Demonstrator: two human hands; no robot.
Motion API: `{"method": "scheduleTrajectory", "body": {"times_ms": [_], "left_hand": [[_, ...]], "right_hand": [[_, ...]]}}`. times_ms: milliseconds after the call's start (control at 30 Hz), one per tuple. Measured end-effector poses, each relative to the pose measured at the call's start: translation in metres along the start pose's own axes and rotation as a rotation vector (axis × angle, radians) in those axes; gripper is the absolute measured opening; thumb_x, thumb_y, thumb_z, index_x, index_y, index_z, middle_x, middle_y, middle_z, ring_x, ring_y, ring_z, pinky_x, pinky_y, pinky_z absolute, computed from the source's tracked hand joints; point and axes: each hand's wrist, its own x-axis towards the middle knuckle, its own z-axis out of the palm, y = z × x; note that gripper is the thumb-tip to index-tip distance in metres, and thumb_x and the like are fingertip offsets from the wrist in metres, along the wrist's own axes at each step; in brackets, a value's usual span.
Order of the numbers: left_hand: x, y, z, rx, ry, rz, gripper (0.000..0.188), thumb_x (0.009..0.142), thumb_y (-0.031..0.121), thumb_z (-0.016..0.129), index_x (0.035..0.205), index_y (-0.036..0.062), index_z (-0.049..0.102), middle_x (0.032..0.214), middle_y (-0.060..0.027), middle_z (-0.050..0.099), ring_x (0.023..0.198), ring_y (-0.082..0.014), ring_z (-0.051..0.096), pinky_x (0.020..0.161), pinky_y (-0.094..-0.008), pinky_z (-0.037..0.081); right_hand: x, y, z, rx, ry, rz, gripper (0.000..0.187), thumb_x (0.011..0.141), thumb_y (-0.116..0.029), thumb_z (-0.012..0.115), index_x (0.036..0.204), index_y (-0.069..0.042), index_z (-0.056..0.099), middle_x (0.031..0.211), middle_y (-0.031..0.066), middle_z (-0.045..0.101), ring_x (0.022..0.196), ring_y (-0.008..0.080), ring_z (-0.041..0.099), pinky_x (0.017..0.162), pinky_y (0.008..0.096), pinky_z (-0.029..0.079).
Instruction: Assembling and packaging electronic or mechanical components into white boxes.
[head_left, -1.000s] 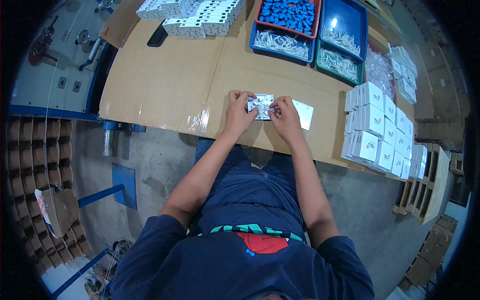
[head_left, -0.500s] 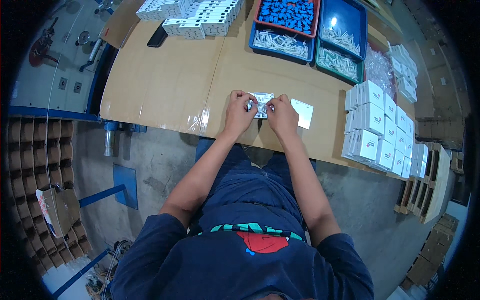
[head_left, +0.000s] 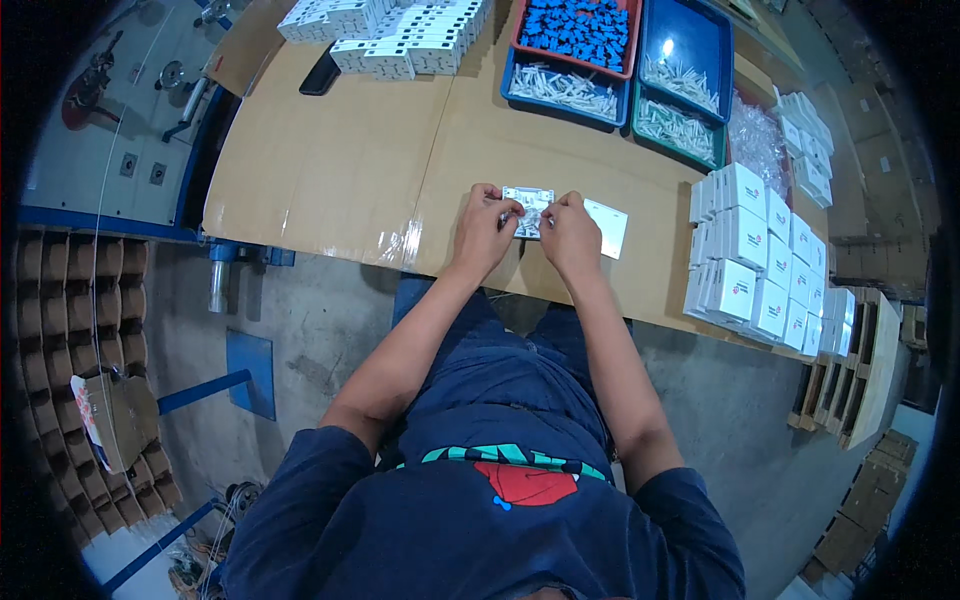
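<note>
A small white rectangular housing [head_left: 528, 196] lies on the cardboard-covered table in front of me, with greyish small parts or clear film inside that I cannot make out. My left hand [head_left: 483, 232] is closed at its left side, thumb and fingers curled over the edge. On the opposite side my right hand [head_left: 571, 236] pinches at the housing with bent fingers. What the fingertips press is partly hidden. Beside my right hand lies a flat white plate [head_left: 612, 228], partly under the hand in view.
Trays at the back hold blue pieces [head_left: 575, 32] and white plugs [head_left: 562, 90]. White boxes [head_left: 745, 235] stand stacked at the right edge, near clear plastic bags [head_left: 757, 140]. White units [head_left: 415, 45] and a black phone [head_left: 320, 72] lie at the far left.
My fingertips have shifted slightly to the right along with the housing, and more of its upper face shows between them. The flat plate lies where it was.
</note>
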Motion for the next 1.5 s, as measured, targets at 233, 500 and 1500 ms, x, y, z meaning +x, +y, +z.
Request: {"method": "scheduleTrajectory", "body": {"times_ms": [233,500,1500], "left_hand": [[-0.002,-0.005,0.001,0.048,0.069,0.111,0.014,0.083,0.006,0.073,0.096,0.0111,0.076,0.118,-0.0107,0.055,0.084,-0.024,0.06,0.079,-0.0383,0.051],[-0.003,-0.009,0.003,0.078,0.029,0.129,0.012,0.083,0.01,0.074,0.094,0.0139,0.075,0.121,-0.012,0.056,0.095,-0.0299,0.063,0.084,-0.0438,0.051],[0.001,0.002,-0.022,0.46,-0.155,0.177,0.112,0.069,0.072,0.076,0.148,0.001,0.043,0.156,-0.0269,0.034,0.151,-0.041,0.024,0.123,-0.0574,0.015]], "right_hand": [[-0.001,0.008,-0.016,0.053,-0.134,-0.104,0.016,0.087,-0.013,0.071,0.097,-0.003,0.077,0.113,0.0126,0.062,0.093,0.0307,0.069,0.082,0.0417,0.056],[0.005,0.017,-0.021,0.127,-0.232,-0.129,0.014,0.087,-0.007,0.07,0.097,0.003,0.074,0.112,0.0154,0.061,0.089,0.0266,0.069,0.084,0.0373,0.056],[0.028,0.049,-0.055,0.497,0.052,0.019,0.023,0.09,-0.015,0.069,0.108,-0.002,0.072,0.107,0.0168,0.069,0.092,0.0287,0.07,0.081,0.0385,0.055]]}}
